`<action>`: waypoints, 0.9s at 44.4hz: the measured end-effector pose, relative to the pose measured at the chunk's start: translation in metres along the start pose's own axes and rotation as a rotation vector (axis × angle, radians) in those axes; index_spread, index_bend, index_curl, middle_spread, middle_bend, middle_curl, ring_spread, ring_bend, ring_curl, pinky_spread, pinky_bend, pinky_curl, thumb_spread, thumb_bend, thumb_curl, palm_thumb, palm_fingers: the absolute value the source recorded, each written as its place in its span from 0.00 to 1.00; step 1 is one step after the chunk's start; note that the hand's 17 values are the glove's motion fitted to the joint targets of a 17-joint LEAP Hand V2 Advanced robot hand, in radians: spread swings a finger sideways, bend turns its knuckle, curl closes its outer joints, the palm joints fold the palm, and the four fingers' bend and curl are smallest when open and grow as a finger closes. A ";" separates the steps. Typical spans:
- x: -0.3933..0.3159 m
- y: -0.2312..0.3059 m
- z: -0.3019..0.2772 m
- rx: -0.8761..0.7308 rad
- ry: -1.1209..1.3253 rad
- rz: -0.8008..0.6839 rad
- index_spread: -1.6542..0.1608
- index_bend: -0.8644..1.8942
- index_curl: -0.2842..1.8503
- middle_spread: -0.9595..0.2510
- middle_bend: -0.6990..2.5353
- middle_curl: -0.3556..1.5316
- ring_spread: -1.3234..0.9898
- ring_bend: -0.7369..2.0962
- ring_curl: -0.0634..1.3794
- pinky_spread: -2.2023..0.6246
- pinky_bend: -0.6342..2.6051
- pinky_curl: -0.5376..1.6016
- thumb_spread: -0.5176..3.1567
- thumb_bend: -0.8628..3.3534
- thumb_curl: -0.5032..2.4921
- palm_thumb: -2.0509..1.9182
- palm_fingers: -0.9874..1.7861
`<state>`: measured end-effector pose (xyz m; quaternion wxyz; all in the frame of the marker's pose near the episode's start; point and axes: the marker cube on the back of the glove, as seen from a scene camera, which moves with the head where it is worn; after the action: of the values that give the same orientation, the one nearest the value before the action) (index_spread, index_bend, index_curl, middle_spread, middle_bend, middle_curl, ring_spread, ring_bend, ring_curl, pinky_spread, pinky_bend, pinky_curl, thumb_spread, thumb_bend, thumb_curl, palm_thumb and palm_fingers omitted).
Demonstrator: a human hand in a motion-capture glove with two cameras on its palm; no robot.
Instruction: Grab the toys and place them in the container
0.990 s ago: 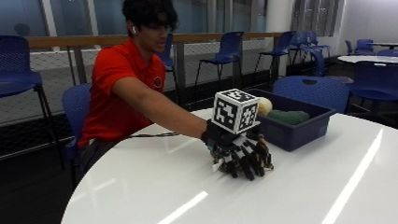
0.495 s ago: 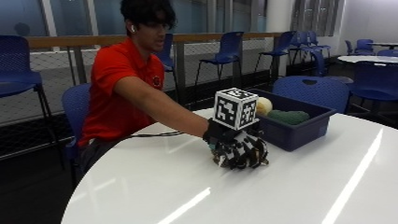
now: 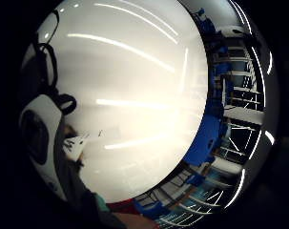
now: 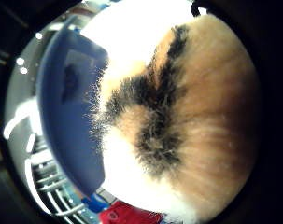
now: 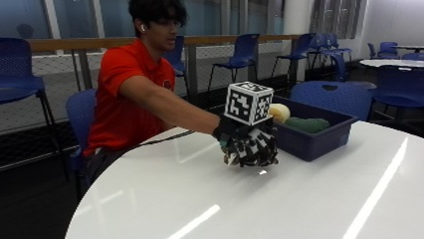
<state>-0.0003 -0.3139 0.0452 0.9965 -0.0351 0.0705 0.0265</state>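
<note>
Black-gloved, my right hand [image 5: 248,144] curls its fingers round a furry tan, black and white plush toy [image 4: 178,116] | held off the glossy white round table [image 5: 199,199], just beside the dark blue plastic container [image 5: 311,137] | a green plush [image 5: 307,123] and a pale yellow ball [image 5: 279,112] lie in that container

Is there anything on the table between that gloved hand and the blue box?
Nothing: the outside view shows the gloved hand right beside the blue box, bare white table below.
</note>
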 end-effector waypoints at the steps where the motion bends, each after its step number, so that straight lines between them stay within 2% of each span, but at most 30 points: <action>1: -0.001 0.002 -0.004 -0.001 0.004 -0.003 0.70 0.38 0.21 0.45 0.39 0.44 0.38 0.62 0.41 0.61 0.49 0.43 0.36 0.23 0.40 0.68 0.74; 18: -0.042 0.020 -0.097 0.078 -0.010 -0.047 0.69 0.37 0.21 0.43 0.37 0.46 0.38 0.63 0.42 0.61 0.50 0.45 0.33 0.21 0.44 0.68 0.74; 29: -0.135 0.032 -0.162 0.120 -0.006 -0.170 0.69 0.37 0.20 0.42 0.37 0.49 0.38 0.63 0.43 0.61 0.50 0.45 0.33 0.21 0.45 0.68 0.74; 40: -0.229 0.046 -0.178 0.129 -0.025 -0.263 0.69 0.37 0.20 0.41 0.36 0.51 0.39 0.63 0.43 0.61 0.50 0.46 0.32 0.20 0.47 0.67 0.74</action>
<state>-0.2537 -0.2922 -0.1007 0.9924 0.0203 0.0543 -0.1083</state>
